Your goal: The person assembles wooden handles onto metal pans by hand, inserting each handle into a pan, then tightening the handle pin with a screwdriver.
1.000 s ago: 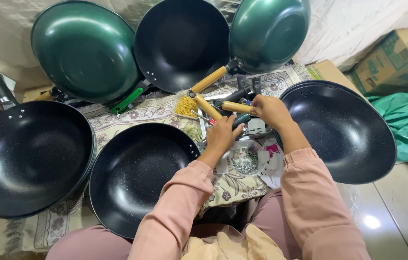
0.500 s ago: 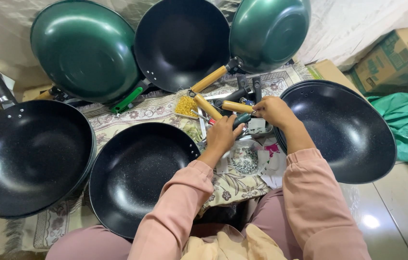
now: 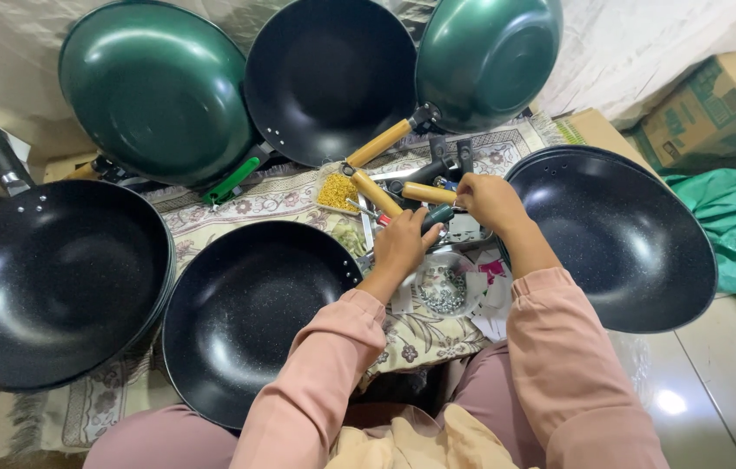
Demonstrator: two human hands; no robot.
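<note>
Around the frame's edges, black and green pans (image 3: 55,278) ring a patterned mat (image 3: 290,195), unchanged from before. At centre, the right hand (image 3: 491,200) pinches a wooden handle (image 3: 427,193), held a little higher than earlier. The left hand (image 3: 401,245) curls around a dark tool (image 3: 437,215), above a dish of small metal parts (image 3: 444,287).
</note>
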